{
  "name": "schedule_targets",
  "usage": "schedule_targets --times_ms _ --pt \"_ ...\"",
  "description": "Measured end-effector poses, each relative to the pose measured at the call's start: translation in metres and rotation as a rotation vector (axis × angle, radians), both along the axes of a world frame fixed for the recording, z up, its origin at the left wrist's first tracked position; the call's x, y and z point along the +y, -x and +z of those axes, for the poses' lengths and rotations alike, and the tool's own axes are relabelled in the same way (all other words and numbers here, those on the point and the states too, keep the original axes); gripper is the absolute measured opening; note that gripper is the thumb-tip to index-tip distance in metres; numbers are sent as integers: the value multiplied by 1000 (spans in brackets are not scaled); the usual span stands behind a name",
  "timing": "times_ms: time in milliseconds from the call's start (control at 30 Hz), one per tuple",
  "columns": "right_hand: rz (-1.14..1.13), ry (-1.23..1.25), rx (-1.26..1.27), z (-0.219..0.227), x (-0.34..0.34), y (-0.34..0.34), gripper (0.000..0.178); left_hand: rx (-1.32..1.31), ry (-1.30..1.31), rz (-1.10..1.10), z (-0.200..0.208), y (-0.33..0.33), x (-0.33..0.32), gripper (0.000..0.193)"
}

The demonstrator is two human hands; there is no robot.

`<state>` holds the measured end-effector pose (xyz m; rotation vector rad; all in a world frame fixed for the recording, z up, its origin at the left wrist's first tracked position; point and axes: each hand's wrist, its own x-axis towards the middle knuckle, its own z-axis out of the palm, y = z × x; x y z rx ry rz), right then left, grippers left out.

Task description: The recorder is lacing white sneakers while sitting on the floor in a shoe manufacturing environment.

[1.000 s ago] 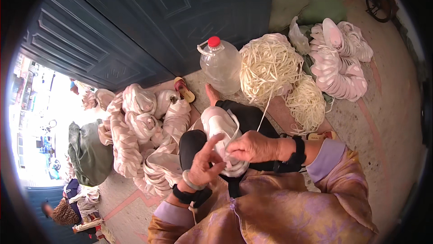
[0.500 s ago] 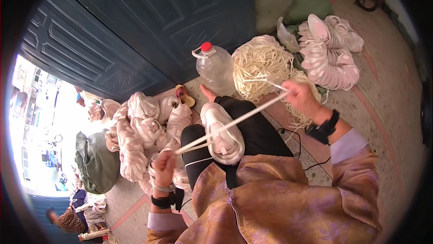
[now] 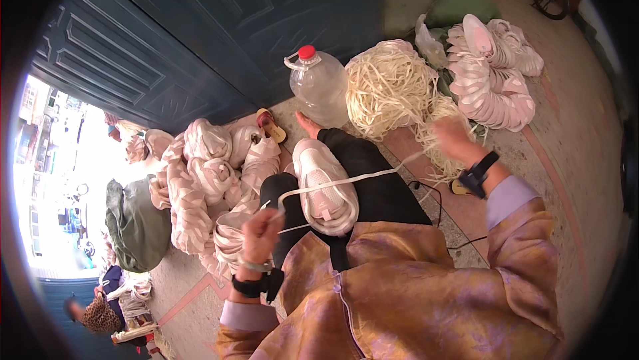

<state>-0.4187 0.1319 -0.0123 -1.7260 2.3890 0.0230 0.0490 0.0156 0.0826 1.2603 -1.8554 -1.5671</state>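
Observation:
A pale pink-white shoe upper lies across my lap, over black trousers. A white shoelace passes loosely over it, sagging between my two hands. My left hand is closed on the lace at the left of the shoe. A second thin strand of lace shows by my left knee. Raised at the right, in front of the lace heap, my right hand is smeared by motion; its fingers look closed on the other part of the lace.
A big heap of cream laces lies ahead, beside a clear plastic bottle with a red cap. Strung shoe uppers are piled at left and far right. There are also a green sack, dark doors and a black cable.
The lace was pulled taut between my hands and now hangs slack over the shoe. My left hand moved slightly right; my right hand shifted slightly right.

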Motion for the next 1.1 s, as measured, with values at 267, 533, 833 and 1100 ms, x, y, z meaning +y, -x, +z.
schedule_targets --times_ms 267,533,833,1100 --pt "474 167 -1321 104 -36 -214 30 90 416 -308 10 73 25 9" --pt "459 432 -933 84 -33 -171 8 -66 209 -333 6 59 11 6" --pt "127 494 -506 62 -58 -113 12 -44 162 -277 -14 51 -16 7" --pt "136 244 -80 7 -73 -88 10 -16 162 -261 -31 48 -25 7"
